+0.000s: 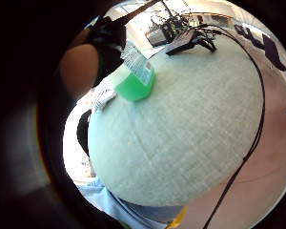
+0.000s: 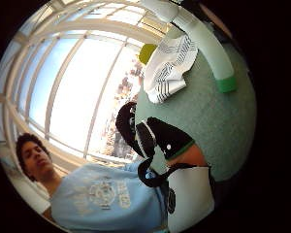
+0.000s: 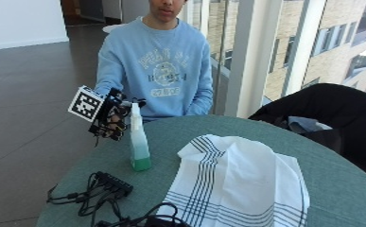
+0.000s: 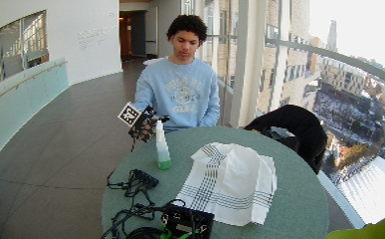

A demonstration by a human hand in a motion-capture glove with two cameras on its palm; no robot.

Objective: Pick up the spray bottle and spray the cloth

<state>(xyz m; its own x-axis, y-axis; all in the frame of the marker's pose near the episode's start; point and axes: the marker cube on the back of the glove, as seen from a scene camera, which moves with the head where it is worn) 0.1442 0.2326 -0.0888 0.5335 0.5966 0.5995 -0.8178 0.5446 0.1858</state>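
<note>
A person in a light blue sweatshirt [image 3: 163, 66] is seated behind a round table [image 3: 334, 175] covered in a grey-green woven surface, beside tall windows. The gloved right hand [image 3: 110, 118] is raised above the table edge, just beside the top of a spray bottle [image 3: 138, 142]; from the outside view it cannot be told whether the hand touches the bottle, and how far the fingers are curled cannot be made out. The spray bottle is seen standing upright on the table, near the edge closest to the hand, with a white spray head, a pale translucent body and green liquid filling only its lowest part. In the little finger side palm view the bottle's green base [image 1: 136, 83] appears close to the palm, resting on the table. A white cloth with dark stripes [image 3: 239, 184] is spread in loose folds on the table, near the bottle but apart from it, on the side away from the hand. In the thumb side palm view the cloth [image 2: 167, 68] lies just beside the bottle [image 2: 208, 48]. A black power strip with cables [image 3: 110, 184] is placed on the table in front of the bottle. A dark jacket [image 3: 334, 113] is draped over a chair at the far side of the table.
</note>
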